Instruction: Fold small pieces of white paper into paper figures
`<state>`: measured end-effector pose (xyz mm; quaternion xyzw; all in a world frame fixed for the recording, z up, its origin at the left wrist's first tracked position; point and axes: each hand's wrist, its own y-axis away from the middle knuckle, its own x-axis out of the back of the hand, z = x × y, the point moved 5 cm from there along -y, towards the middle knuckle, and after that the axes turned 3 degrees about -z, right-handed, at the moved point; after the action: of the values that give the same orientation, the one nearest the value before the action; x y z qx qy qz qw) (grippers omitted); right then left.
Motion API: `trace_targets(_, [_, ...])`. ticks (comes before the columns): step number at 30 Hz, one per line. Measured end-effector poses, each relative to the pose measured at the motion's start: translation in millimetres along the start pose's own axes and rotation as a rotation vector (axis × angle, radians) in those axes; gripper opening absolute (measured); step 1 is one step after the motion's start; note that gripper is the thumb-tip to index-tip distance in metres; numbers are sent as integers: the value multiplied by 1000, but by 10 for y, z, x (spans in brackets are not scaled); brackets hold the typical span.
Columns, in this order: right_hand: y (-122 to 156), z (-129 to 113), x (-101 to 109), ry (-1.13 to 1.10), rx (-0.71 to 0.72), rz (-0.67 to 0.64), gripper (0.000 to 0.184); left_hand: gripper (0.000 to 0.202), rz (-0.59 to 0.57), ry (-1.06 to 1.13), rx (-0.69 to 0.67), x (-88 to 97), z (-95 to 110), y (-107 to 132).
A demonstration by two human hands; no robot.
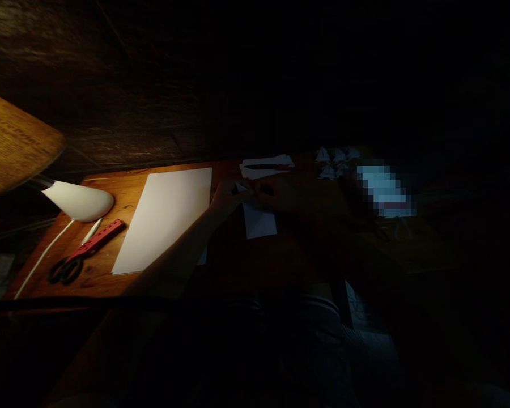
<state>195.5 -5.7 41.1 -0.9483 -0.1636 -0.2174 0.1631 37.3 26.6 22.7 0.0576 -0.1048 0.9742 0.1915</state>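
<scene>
My left hand (pixel 227 196) is closed over the middle of the wooden table, its fingers pinching a small folded piece of paper (pixel 240 187). My right hand (pixel 278 194) meets it from the right, fingertips curled together at the same piece. Deep shadow hides much of the right fingers. Just below both hands lies a small white paper rectangle (pixel 260 222). Left of my forearm is a stack of large white sheets (pixel 170 209). Beyond my hands, a dark slim tool (pixel 267 166) with a reddish end rests across some smaller papers (pixel 251 161).
Red-handled scissors (pixel 97 240) and a white pen (pixel 92 231) lie at the left, near a white lamp base (pixel 80 201) with its cord. The lamp's shade (pixel 17 141) overhangs the left edge. Several folded paper pieces (pixel 328 171) and a bright blurred-out screen (pixel 385 190) are at the right.
</scene>
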Motion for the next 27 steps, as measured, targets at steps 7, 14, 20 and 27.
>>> trace_targets(7, [5,-39,33,40,-50,40,16,11,134,120,40,30,82,22])
trace_targets(14, [60,-60,91,-1,-92,65,14,13,231,242,50,45,83,26])
trace_targets(20, [44,-20,187,-5,-96,136,10,19,396,342,53,241,-73,-31])
trace_targets(27, [81,84,374,-80,-151,271,18,25,420,360,40,352,-150,-82])
